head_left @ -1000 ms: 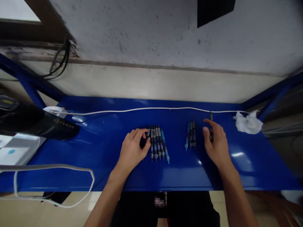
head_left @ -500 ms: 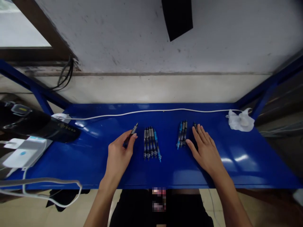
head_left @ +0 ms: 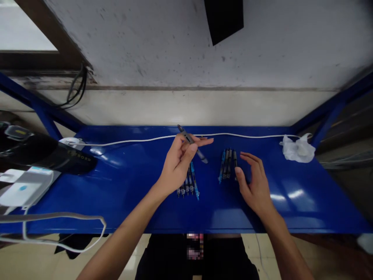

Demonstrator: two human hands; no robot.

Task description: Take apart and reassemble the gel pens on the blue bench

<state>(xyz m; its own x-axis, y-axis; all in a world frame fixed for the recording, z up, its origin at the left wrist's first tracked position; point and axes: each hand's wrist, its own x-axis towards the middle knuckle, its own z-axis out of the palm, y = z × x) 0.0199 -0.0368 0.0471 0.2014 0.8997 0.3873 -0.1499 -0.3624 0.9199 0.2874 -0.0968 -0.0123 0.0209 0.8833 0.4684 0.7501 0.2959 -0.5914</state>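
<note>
Between thumb and fingers, my left hand [head_left: 179,163] pinches a grey and clear retractable pen [head_left: 187,137], raised above the blue table. Under that hand lies a row of pens [head_left: 188,184], partly hidden by it, with a blue pen [head_left: 194,179] at its right side. To the right is a smaller group of grey and black pens [head_left: 227,163], with another blue pen [head_left: 222,165] on its left. A single pen [head_left: 235,159] lies slightly apart from that group. My right hand [head_left: 253,181] is beside this pen, fingers apart and holding nothing; whether the thumb touches it I cannot tell.
A white cable [head_left: 140,140] runs along the back of the blue table [head_left: 116,198]. At the left lean a black cylindrical object [head_left: 70,155] and a white device [head_left: 25,190] with cords. A crumpled white plastic bag [head_left: 298,148] sits at the right rear.
My left hand has carried its pen right and upward, over the left row. My right hand has lifted and drawn back slightly, uncovering the single pen, which is now nearer the right group.
</note>
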